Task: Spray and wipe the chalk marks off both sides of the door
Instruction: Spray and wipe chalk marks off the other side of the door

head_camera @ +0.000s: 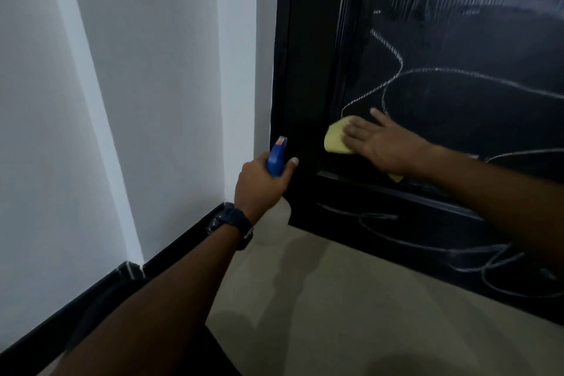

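A yellow cloth (337, 140) was pressed flat-fingered by the right hand (385, 143) near the door (457, 107) panel's lower-left corner, chalk marks (427, 73) above, while the spray bottle (277, 159) was gripped upright in the left hand (259, 186).

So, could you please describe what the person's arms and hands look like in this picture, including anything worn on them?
Both forearms are bare, with no sleeves in view and no gloves on either hand. The left hand has a dark wristwatch with a chunky case and dark strap at the wrist. The right hand shows no watch, ring or band that can be made out.
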